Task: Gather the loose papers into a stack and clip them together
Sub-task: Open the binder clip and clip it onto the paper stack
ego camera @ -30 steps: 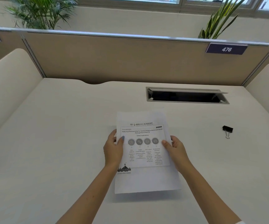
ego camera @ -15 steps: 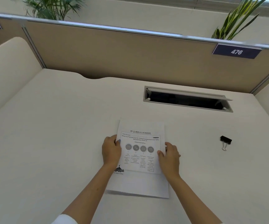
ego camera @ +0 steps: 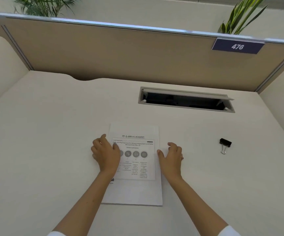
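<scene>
On the pale desk point(ego camera: 52, 133), papers squared, clip waiting.

Left hand point(ego camera: 105, 153) rests on the stack of papers point(ego camera: 134, 167), thumb on the sheet, likely pinning it flat; right hand point(ego camera: 171, 157) hovers just off the right edge, fingers loosely spread, holding nothing. Edges look aligned. Binder clip point(ego camera: 225, 145) lies well apart to the right, with bare desk between for a reach, short of the open cable slot point(ego camera: 185, 100).

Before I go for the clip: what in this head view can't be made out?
- Sheet count in the white printed paper stack: edges too thin.
- Its left print: covered by the left hand.
- Body text: blurred.
- Black binder clip: too small for detail.
- Grey desk cable slot: interior dark.
</scene>
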`<state>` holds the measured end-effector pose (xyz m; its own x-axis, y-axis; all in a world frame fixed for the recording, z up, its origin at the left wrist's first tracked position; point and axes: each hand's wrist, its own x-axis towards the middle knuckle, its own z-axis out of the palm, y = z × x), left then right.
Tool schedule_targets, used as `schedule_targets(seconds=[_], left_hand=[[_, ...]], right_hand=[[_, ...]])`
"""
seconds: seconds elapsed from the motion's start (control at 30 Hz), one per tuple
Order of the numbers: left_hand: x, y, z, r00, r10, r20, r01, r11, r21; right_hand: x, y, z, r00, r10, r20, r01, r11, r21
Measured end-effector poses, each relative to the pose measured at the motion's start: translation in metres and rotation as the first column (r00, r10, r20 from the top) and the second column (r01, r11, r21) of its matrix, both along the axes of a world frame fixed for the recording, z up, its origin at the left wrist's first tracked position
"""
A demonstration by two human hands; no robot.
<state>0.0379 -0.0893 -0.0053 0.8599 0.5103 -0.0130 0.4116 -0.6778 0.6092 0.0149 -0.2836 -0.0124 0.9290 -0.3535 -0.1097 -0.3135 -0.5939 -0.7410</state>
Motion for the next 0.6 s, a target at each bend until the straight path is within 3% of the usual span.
schedule_targets(seconds=[0.13,0.3,0.47,0.6], left_hand=[[0.002,-0.056,0.010,0.966,-0.221,0.136,0.220,0.975,0.021],[-0.002,-0.149,0.006,0.778,-0.594,0.204,0.592,0.802,0.076],[0.000,-0.210,-0.016,0.593,-0.801,0.076,0.776,0.595,0.211],[0.002,-0.231,-0.037,0.577,-0.815,-0.054,0.789,0.540,0.294]], right_hand=[[0.009,-0.054,0.008,0.996,-0.051,0.078,0.060,0.990,-0.124],[0.026,-0.134,0.015,0.986,-0.096,0.134,0.134,0.943,-0.305],[0.034,-0.195,0.010,0.997,-0.063,0.034,0.071,0.857,-0.510],[0.029,-0.225,-0.013,1.000,0.026,0.011,-0.016,0.845,-0.534]])
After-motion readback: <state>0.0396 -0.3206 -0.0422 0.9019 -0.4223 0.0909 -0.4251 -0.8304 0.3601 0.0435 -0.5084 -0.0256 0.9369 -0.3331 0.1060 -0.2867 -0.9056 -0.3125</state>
